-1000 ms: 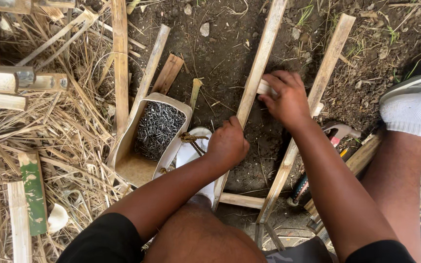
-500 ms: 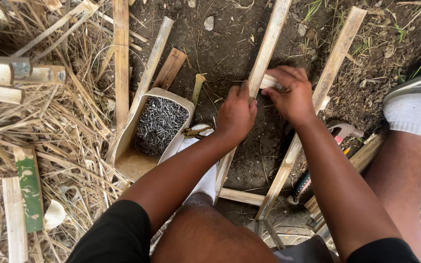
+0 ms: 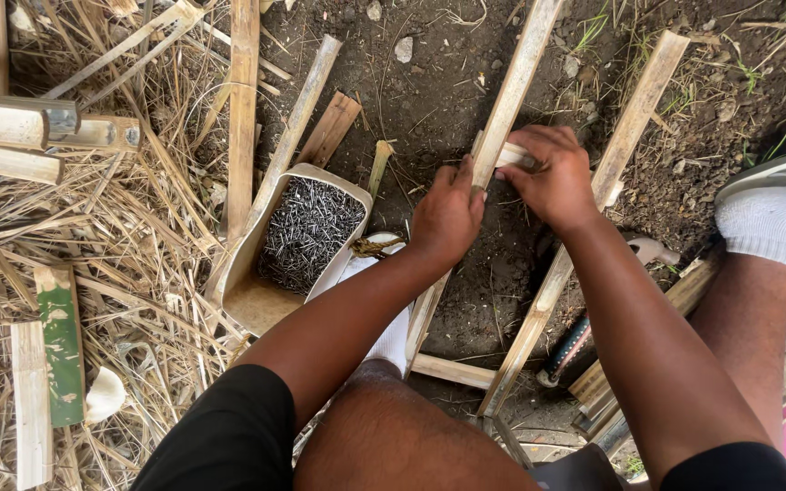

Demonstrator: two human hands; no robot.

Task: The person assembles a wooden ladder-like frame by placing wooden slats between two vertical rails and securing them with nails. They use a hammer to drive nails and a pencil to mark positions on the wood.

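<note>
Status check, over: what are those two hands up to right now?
Left hand on long slat. Right hand gripping short piece against it. Nail tub beside, nothing blocking.

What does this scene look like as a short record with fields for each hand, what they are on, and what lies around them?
setting: bare soil with dry straw on one side
left hand: gripping the long bamboo slat
right hand: holding a short bamboo piece against that slat
second slat: lies roughly parallel, to the right
crosspiece: joins the two slats near the person
nail container: open, full of small dark nails, left of the hands
hammer: on the ground by the right arm, partly hidden
green-sided bamboo piece: on the straw
</note>
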